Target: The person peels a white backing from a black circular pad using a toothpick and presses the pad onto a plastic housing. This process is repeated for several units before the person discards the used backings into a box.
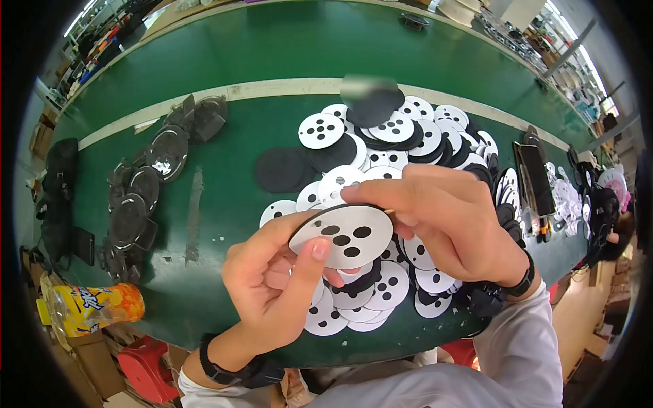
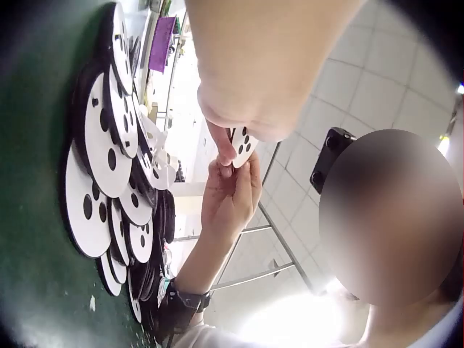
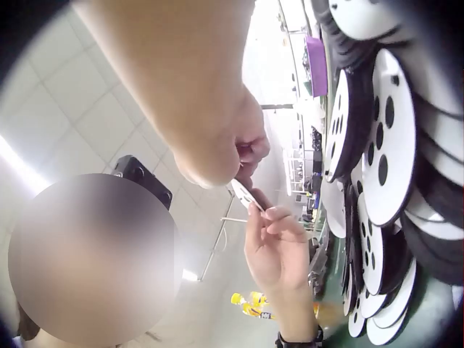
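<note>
A round white disc with several black holes and a dark rim is held tilted above a pile of similar discs. My left hand grips its lower left side, thumb on the white face. At the disc's upper right edge my right hand pinches with thumb and index finger. In the left wrist view the disc shows between the hands, with the right hand beneath it. The right wrist view shows the disc nearly edge-on, the left hand holding it.
White and black discs lie piled around the hands. Clear plastic parts form a row on the green table at left. A yellow-orange bottle is at the lower left edge. A dark blurred object is above the pile.
</note>
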`<state>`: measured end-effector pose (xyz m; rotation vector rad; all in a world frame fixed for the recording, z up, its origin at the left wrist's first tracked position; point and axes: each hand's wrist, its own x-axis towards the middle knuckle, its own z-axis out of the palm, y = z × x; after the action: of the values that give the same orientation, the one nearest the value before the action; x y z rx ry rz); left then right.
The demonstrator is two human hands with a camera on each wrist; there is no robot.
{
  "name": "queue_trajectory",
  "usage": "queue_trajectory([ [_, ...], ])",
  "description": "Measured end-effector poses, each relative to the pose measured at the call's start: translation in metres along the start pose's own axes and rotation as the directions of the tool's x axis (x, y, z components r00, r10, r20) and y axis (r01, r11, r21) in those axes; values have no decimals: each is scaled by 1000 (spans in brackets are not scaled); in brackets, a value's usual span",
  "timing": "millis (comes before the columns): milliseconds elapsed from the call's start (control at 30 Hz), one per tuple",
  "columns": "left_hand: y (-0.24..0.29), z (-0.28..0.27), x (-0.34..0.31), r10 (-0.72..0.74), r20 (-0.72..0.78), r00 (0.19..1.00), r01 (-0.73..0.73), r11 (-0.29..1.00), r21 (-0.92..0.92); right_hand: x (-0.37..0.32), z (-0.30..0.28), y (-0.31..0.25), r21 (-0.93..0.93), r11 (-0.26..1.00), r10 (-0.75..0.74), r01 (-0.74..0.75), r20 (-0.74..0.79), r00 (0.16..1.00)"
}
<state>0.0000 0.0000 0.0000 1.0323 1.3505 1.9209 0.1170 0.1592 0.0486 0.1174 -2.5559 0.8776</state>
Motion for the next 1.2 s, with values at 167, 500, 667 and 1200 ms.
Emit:
queue_trajectory([
  [167, 0, 6, -1, 13, -58, 998, -11, 999, 35, -3, 0, 5, -199, 972, -142, 124, -82, 986],
  [500, 2, 2, -2, 73, -23, 997, -61, 938, 341, -4, 4, 8, -270, 951, -186, 150, -112, 976],
  [667, -1, 4, -1, 181, -7, 983, -163, 900, 404, -5, 2, 9, -279, 947, -192, 162, -87, 977],
  [1200, 0, -3, 9, 405, 216, 888, -450, 678, 581, -4, -1, 11, -381, 884, -255, 272, 94, 962],
])
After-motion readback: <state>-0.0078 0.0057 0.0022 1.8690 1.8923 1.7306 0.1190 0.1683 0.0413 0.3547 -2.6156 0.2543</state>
